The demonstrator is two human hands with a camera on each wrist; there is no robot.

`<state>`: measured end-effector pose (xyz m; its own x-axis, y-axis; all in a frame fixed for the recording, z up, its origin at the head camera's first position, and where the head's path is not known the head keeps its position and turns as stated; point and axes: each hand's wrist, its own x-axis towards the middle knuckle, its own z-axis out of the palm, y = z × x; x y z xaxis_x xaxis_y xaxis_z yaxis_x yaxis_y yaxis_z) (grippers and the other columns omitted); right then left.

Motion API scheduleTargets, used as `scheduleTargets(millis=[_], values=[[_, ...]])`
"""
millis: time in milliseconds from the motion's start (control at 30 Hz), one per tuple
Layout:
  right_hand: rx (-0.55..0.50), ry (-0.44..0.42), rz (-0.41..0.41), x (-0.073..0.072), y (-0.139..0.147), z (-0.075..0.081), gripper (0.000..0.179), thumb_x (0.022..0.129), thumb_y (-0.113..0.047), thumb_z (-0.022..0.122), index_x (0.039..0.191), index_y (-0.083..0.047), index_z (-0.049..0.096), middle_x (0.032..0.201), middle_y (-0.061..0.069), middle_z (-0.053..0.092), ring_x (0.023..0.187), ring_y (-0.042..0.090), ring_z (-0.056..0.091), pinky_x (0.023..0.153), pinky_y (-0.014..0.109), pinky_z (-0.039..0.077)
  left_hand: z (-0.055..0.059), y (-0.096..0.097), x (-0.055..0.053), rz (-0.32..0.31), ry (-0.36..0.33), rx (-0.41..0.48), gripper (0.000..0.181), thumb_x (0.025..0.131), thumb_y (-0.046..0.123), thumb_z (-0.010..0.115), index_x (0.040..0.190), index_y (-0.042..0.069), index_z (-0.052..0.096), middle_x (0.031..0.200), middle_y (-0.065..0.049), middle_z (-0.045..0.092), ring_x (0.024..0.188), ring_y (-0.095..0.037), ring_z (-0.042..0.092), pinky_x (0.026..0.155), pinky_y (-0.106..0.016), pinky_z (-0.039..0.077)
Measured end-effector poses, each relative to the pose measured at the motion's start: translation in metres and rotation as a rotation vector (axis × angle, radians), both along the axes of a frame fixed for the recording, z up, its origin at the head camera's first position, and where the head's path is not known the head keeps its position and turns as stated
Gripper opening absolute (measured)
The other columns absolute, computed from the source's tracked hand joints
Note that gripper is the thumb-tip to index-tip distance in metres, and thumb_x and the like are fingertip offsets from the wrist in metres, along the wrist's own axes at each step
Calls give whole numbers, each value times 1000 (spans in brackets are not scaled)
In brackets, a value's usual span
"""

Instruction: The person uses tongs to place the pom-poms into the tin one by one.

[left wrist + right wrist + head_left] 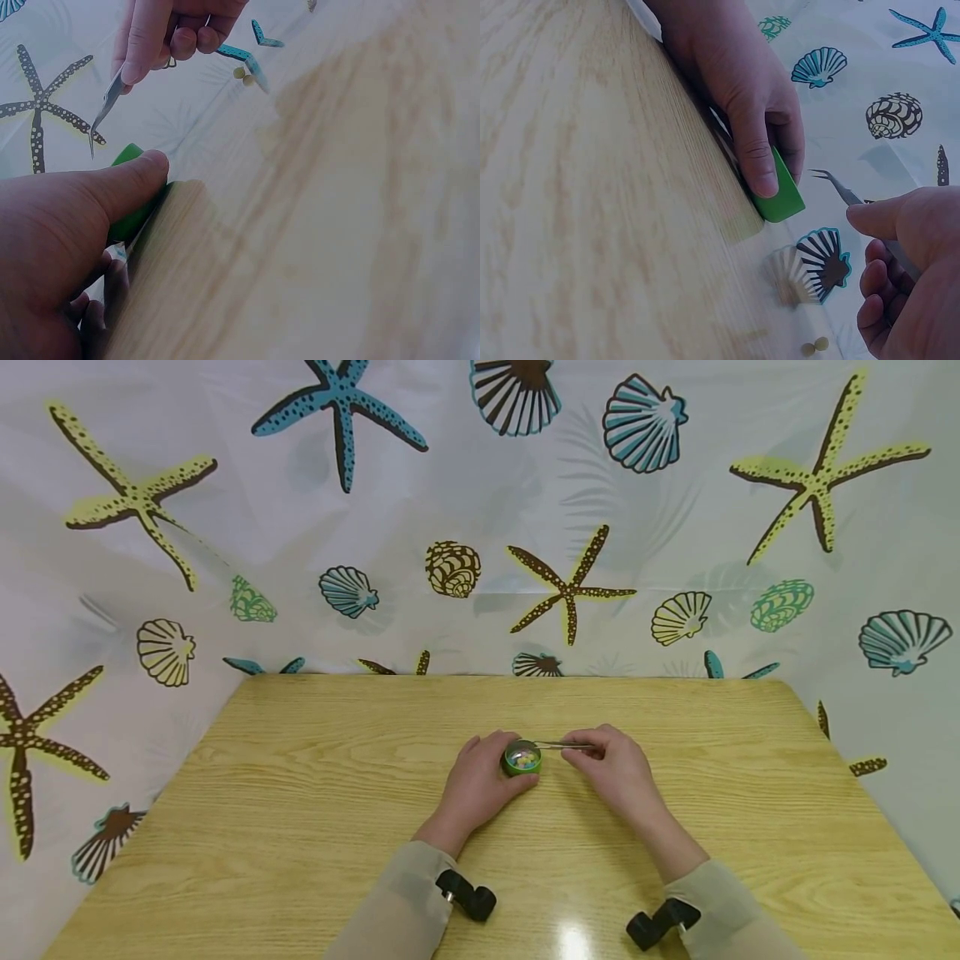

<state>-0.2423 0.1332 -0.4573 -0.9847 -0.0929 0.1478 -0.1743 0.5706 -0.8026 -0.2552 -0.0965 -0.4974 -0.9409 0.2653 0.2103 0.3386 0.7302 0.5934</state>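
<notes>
A small round green container [522,758] stands on the wooden table, with small colourful pieces [525,760] inside. My left hand [480,781] grips it from the left, thumb on the near side. In the right wrist view its green wall [784,199] shows beyond that thumb. My right hand [613,768] pinches a pair of metal tweezers [558,745] between thumb and fingers, its other fingers curled. The tweezers point left, their tips over the container's rim in the head view. In the right wrist view the bent tips [822,175] stand slightly apart with nothing visible between them.
The wooden table [315,802] reaches back to a white cloth [405,518] printed with starfish and shells, which also hangs at both sides. Two small yellowish round spots [814,346] show near the table's edge in the right wrist view. Each sleeve carries a black wrist mount [467,895].
</notes>
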Motion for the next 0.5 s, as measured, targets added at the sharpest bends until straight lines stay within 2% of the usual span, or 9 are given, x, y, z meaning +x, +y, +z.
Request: scheduleTargets(millis=[500], values=[[-28, 23, -15, 2, 5, 6, 17, 104, -18, 81, 119, -12, 86, 106, 4, 71, 97, 23, 68, 85, 37, 57, -1, 0, 0, 2, -6, 7, 60, 98, 35, 89, 146, 7, 66, 142, -12, 70, 136, -32, 64, 135, -52, 23]])
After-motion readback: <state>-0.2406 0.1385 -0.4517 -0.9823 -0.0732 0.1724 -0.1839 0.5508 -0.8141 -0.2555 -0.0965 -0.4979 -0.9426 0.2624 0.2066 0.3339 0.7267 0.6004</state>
